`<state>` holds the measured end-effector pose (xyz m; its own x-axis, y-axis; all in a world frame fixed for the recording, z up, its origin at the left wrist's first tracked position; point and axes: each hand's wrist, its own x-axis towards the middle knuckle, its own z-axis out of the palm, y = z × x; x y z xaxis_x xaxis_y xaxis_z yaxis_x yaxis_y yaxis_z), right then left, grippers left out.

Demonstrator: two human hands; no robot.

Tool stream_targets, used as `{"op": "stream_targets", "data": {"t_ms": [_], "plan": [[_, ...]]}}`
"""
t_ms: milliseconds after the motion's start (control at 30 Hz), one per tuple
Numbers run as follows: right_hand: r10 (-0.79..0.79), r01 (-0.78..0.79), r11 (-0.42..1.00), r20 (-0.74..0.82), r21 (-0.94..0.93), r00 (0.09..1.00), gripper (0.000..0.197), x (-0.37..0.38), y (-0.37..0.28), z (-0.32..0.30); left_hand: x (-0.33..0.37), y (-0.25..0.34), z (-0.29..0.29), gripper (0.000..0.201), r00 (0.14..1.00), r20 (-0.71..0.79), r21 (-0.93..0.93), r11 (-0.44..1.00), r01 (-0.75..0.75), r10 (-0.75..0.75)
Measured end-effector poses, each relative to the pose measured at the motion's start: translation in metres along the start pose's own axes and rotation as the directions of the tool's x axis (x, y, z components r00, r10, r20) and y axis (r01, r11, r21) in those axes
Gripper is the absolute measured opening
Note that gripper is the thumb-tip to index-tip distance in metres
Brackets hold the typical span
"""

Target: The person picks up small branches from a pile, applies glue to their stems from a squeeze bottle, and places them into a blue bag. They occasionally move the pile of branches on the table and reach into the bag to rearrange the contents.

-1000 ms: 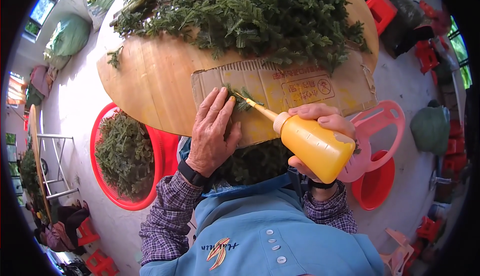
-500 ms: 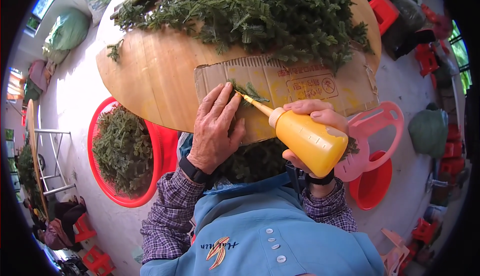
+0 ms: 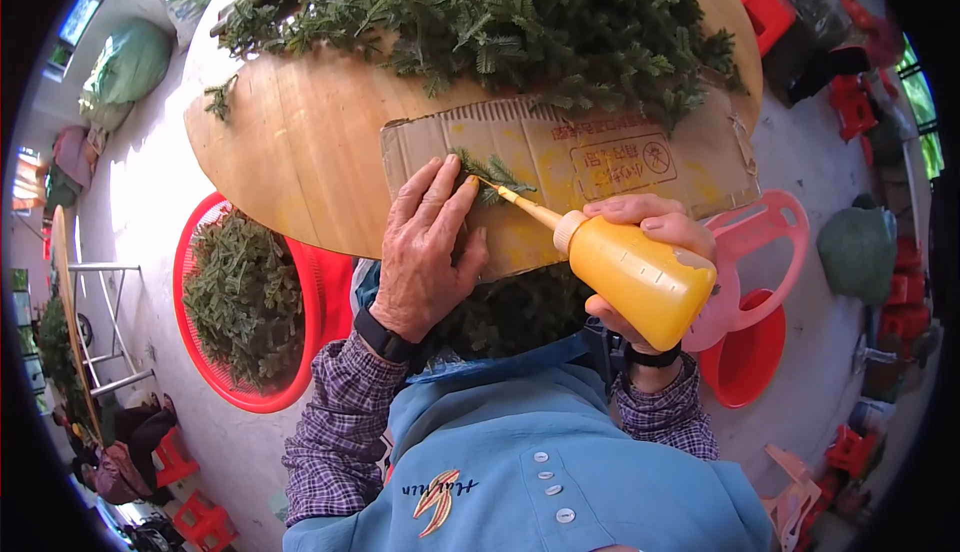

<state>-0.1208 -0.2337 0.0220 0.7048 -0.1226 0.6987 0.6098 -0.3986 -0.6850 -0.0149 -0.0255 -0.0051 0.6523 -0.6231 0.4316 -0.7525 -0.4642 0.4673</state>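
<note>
A small green fir sprig [image 3: 497, 176] lies on a flat piece of cardboard [image 3: 540, 142] at the table's near edge. My left hand [image 3: 425, 252] rests on the cardboard with its fingers stretched out, fingertips touching the sprig's left end. My right hand [image 3: 645, 222] is wrapped round a yellow squeeze bottle [image 3: 640, 277], tilted so that its long thin nozzle [image 3: 530, 209] points at the sprig beside my left fingertips. A thin tip reaches from the nozzle toward the sprig; whether liquid comes out I cannot tell.
A large heap of fir branches [image 3: 520, 22] covers the far side of the round wooden table [image 3: 290, 142]. To the left stands a red basket [image 3: 185, 322] of sprigs. A pink plastic chair [image 3: 795, 252] and a red bucket [image 3: 750, 352] are on the right.
My right hand has drawn the bottle slightly right, and the nozzle has pulled back from my left fingertips. My left hand keeps its place at the sprig.
</note>
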Motion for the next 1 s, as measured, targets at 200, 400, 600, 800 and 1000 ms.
{"op": "stream_targets", "data": {"t_ms": [200,400,600,800,1000], "plan": [[-0.025,0.025,1.0,-0.037,-0.004,0.999,0.069,0.0,-0.003,-0.004,0.001,0.0,0.0,0.049,1.0,-0.008,0.037,0.999,-0.02,0.021],[0.022,-0.024,0.999,-0.052,-0.031,0.998,0.067,-0.002,-0.01,-0.011,0.001,0.002,-0.002,0.048,1.0,0.028,0.023,1.0,-0.006,0.005],[0.032,-0.032,0.999,-0.095,0.004,0.995,0.066,-0.002,-0.011,-0.013,0.002,0.002,-0.003,0.047,0.999,0.041,0.027,1.0,-0.007,0.006],[0.028,-0.032,0.999,-0.087,-0.035,0.996,0.069,-0.005,-0.01,-0.022,0.002,0.003,-0.004,0.047,0.999,0.05,0.033,0.999,-0.006,0.004],[0.029,-0.033,0.998,-0.095,-0.047,0.995,0.07,-0.006,-0.007,-0.028,0.003,0.004,-0.003,0.046,0.999,0.048,0.03,1.0,-0.007,0.005]]}}
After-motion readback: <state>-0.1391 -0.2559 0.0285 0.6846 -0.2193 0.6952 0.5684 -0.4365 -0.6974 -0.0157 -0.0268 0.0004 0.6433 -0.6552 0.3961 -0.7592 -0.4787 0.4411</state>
